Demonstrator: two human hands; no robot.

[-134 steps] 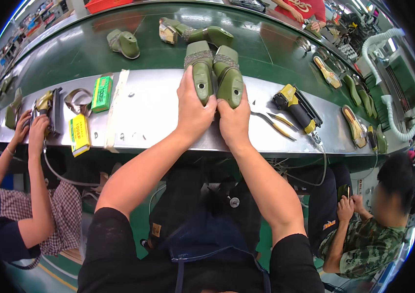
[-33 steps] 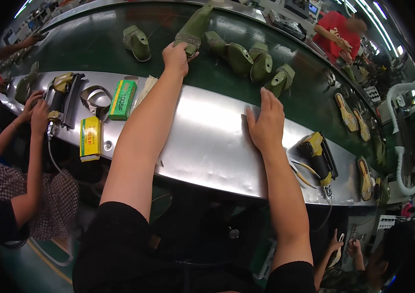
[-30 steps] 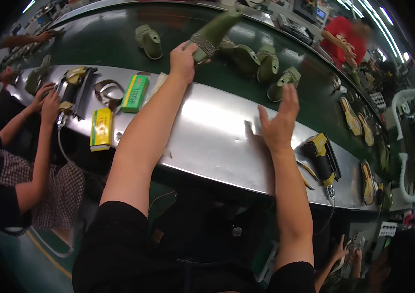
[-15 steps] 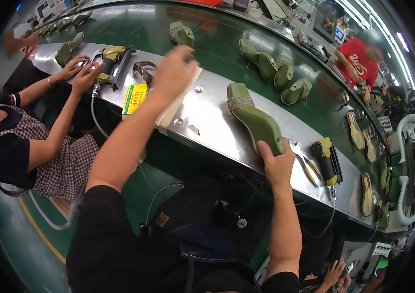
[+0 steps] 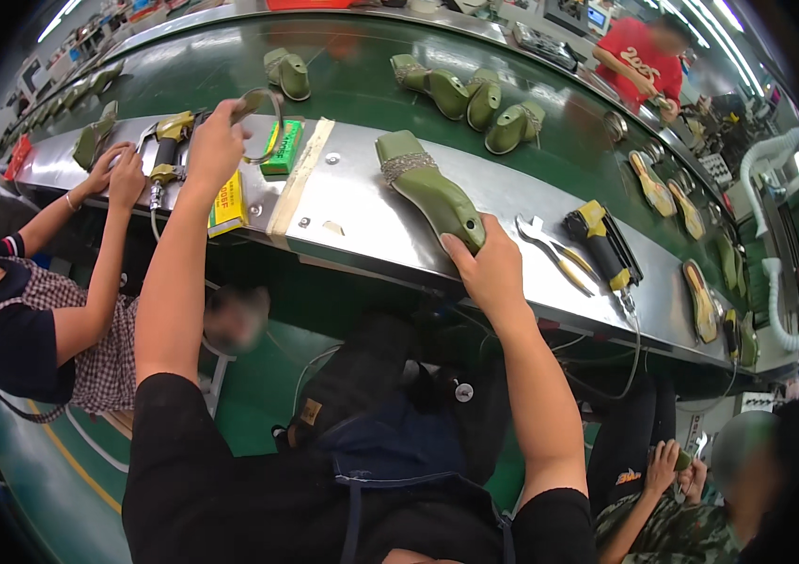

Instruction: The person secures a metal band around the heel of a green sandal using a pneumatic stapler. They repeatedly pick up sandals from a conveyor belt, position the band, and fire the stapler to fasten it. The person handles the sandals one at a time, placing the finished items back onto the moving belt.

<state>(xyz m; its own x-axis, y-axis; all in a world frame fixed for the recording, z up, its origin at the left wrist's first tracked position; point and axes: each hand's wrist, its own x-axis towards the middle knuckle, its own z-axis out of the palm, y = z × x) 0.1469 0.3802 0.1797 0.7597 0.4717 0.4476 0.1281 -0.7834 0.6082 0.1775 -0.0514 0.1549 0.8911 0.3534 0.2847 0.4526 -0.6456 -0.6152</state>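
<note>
My right hand point(image 5: 489, 268) is closed round the toe end of a green shoe last point(image 5: 437, 200) with a glittery woven strap point(image 5: 407, 167) across it. This last lies on the metal ledge, its squared heel end pointing away. My left hand point(image 5: 218, 146) is raised over the ledge to the left, fingers closed on a thin, greyish-brown looped band point(image 5: 277, 113). Its exact kind is unclear. Just below that hand sits a yellow box point(image 5: 227, 205), with a green box point(image 5: 283, 150) beside the band.
Pincers point(image 5: 557, 254) and a yellow-black staple gun point(image 5: 606, 244) lie right of my right hand. Several strapped green lasts point(image 5: 482, 99) stand on the green belt point(image 5: 352, 70). At left, a co-worker's hands point(image 5: 117, 174) are near another staple gun point(image 5: 172, 141). Tan soles point(image 5: 700, 301) lie far right.
My left hand has moved left and now holds the looped band, lifted off the ledge. The whole view has shifted. My right hand keeps its grip on the last.
</note>
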